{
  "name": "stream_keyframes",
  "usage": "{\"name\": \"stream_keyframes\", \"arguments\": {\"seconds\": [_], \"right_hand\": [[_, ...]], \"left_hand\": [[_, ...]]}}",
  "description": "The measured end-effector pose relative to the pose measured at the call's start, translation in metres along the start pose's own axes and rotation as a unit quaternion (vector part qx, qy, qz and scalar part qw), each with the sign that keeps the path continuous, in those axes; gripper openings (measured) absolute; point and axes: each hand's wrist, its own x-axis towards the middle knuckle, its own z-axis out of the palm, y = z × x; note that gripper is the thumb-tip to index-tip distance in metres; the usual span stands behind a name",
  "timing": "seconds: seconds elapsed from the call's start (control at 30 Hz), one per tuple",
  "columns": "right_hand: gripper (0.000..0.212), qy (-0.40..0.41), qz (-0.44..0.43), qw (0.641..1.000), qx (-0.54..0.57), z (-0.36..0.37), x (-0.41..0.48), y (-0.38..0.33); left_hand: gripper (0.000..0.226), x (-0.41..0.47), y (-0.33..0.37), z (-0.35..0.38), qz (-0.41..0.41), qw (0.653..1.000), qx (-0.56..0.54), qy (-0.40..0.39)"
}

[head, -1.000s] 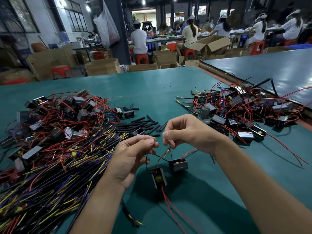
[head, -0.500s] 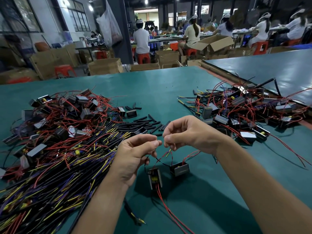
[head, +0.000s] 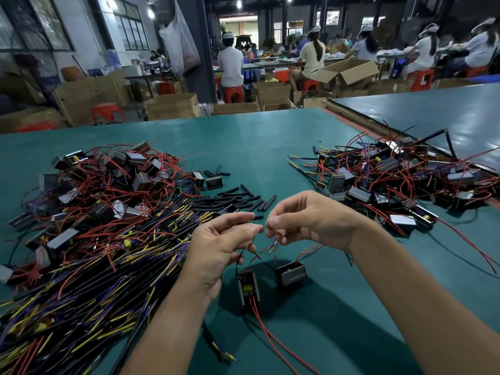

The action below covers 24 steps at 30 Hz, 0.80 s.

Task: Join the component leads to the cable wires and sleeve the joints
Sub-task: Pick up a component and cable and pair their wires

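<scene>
Both hands work above the green counter (head: 257, 147). The left hand (head: 216, 250) pinches a black sleeve (head: 255, 217), while the right hand (head: 305, 220) pinches thin red and yellow wire ends (head: 273, 244), fingertips nearly meeting. At six o'clock below them are two black components (head: 248, 288), red leads trailing. The cable pile (head: 94, 266) lies at nine o'clock and loose sleeves (head: 232, 200) at twelve.

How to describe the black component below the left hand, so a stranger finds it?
On the green table, look right of the big cable pile, just below the left hand. Of the two black ones there, it is the left component: yellow shows inside it, and red wires trail toward the viewer.
</scene>
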Motion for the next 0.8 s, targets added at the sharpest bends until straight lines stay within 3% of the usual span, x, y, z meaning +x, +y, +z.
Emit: {"name": "stream_keyframes", "arguments": {"seconds": [0.33,0.6,0.8], "right_hand": [[0.010,-0.003,0.003,0.999,0.047,-0.0004,0.0016,0.0006],[0.008,0.015,-0.003,0.998,0.062,0.0025,0.0032,0.0001],[0.003,-0.002,0.011,0.988,0.156,0.0025,0.0043,-0.0012]], "left_hand": [[0.018,0.0007,0.0002,0.0021,0.040,0.999,-0.012,0.028],[0.014,0.0010,-0.0002,0.0037,0.102,0.994,0.040,0.027],[0.018,0.0024,-0.0016,0.0037,0.113,0.992,0.029,0.041]]}}
